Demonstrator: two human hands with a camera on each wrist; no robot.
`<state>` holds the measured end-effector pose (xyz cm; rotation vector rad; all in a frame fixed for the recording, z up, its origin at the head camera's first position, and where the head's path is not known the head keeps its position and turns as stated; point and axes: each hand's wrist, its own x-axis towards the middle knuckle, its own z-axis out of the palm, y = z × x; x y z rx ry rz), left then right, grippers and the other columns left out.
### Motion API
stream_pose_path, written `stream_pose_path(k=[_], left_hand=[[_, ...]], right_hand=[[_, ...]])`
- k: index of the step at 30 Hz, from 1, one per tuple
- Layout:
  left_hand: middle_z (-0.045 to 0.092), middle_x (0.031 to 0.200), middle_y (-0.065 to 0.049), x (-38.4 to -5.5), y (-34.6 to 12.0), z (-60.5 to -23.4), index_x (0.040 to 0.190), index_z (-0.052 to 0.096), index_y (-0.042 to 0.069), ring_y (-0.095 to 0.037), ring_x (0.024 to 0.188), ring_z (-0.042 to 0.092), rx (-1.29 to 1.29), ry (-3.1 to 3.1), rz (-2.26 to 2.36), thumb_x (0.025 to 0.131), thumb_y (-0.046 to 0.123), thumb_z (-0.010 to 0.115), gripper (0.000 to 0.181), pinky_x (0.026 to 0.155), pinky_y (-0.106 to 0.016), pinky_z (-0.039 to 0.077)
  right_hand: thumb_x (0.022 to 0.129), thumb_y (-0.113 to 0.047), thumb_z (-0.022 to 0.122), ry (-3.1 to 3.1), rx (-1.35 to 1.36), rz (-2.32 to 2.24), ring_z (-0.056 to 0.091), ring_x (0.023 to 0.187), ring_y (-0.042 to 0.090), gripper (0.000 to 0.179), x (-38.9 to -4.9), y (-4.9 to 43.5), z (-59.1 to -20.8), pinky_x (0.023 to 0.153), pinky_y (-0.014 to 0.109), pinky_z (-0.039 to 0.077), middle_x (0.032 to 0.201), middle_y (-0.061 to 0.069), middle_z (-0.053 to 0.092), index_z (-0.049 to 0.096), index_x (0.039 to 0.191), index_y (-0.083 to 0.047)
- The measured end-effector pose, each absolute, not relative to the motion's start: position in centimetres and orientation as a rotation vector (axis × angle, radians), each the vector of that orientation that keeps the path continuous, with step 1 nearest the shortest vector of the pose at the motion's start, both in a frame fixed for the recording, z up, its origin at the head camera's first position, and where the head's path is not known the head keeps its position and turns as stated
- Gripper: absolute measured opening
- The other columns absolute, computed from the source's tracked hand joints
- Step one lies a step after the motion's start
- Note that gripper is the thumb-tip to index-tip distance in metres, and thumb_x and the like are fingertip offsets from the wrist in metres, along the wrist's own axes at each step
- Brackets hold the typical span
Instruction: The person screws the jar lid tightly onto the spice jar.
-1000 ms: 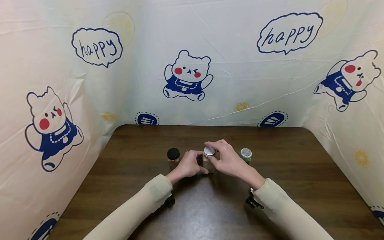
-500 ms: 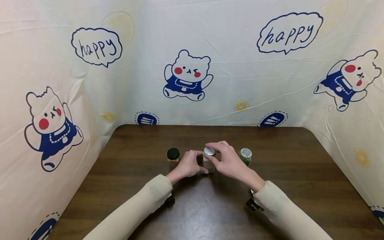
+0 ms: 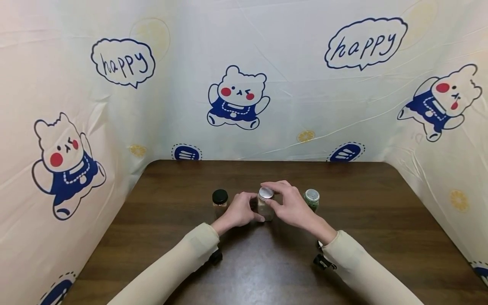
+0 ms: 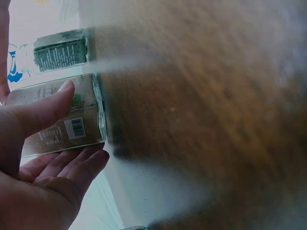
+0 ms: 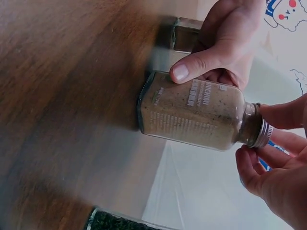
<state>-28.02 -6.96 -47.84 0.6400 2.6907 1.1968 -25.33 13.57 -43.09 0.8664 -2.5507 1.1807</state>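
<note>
A square glass spice jar [image 5: 192, 112] of brownish-grey powder stands upright on the wooden table, midway between two other jars. My left hand [image 3: 238, 210] grips its body from the left; the thumb presses the near side and the fingers wrap behind, as the left wrist view shows. From the right, my right hand [image 3: 290, 203] pinches the jar's silver metal lid [image 5: 263, 134] between thumb and fingers. The lid sits on the jar's neck.
Left of my left hand stands a spice jar with a black lid [image 3: 220, 196], partly hidden by that hand. Behind my right hand is a jar of green herbs [image 3: 311, 195] with a silver lid. A printed cloth [image 3: 236, 140] walls the table's back and sides.
My right hand's fingers shift very slightly at the lid, while my left hand keeps its grip on the spice jar. The head view tilts a little.
</note>
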Motion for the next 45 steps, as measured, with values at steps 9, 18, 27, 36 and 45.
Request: stream_pose_path(k=[9, 18, 27, 36, 45], left_hand=[[0.074, 0.094, 0.004, -27.98, -6.92, -47.83, 0.108, 0.076, 0.011, -0.011, 0.085, 0.067, 0.640, 2.681, 1.206, 0.075, 0.013, 0.099, 0.040, 0.079, -0.035, 0.056], [0.074, 0.093, 0.005, -27.99, -6.90, -47.94, 0.110, 0.076, 0.011, -0.011, 0.085, 0.068, 0.641, 2.692, 1.177, 0.076, 0.016, 0.098, 0.041, 0.078, -0.035, 0.057], [0.072, 0.090, 0.007, -28.15, -7.06, -48.12, 0.107, 0.076, 0.012, -0.010, 0.082, 0.067, 0.643, 2.683, 1.182, 0.076, 0.015, 0.098, 0.038, 0.077, -0.034, 0.056], [0.069, 0.084, 0.008, -28.24, -7.00, -48.12, 0.100, 0.074, 0.013, -0.009, 0.077, 0.065, 0.679, 2.687, 1.185, 0.076, 0.016, 0.098, 0.033, 0.073, -0.033, 0.055], [0.069, 0.084, 0.009, -28.22, -7.03, -48.21, 0.099, 0.074, 0.014, -0.009, 0.078, 0.065, 0.670, 2.687, 1.181, 0.076, 0.015, 0.098, 0.032, 0.073, -0.033, 0.055]], right_hand=[[0.091, 0.004, 0.078, -2.554, 0.885, 1.174, 0.063, 0.117, 0.028, 0.048, -25.25, 13.61, -42.90, 0.093, 0.051, 0.054, 0.127, 0.010, 0.070, 0.069, 0.138, -0.005], [0.093, 0.005, 0.075, -2.621, 0.900, 1.138, 0.059, 0.122, 0.029, 0.048, -25.38, 13.51, -42.56, 0.093, 0.055, 0.053, 0.132, 0.011, 0.068, 0.067, 0.140, -0.003], [0.094, 0.003, 0.075, -2.621, 0.900, 1.139, 0.060, 0.120, 0.028, 0.048, -25.36, 13.47, -42.48, 0.093, 0.054, 0.053, 0.130, 0.011, 0.069, 0.066, 0.140, -0.003], [0.094, 0.002, 0.075, -2.616, 0.898, 1.109, 0.060, 0.119, 0.028, 0.047, -25.38, 13.43, -42.44, 0.092, 0.051, 0.053, 0.128, 0.010, 0.070, 0.067, 0.139, -0.003], [0.094, -0.001, 0.077, -2.597, 0.875, 1.097, 0.061, 0.118, 0.028, 0.045, -25.25, 13.35, -42.66, 0.089, 0.048, 0.054, 0.129, 0.010, 0.070, 0.068, 0.138, -0.003]])
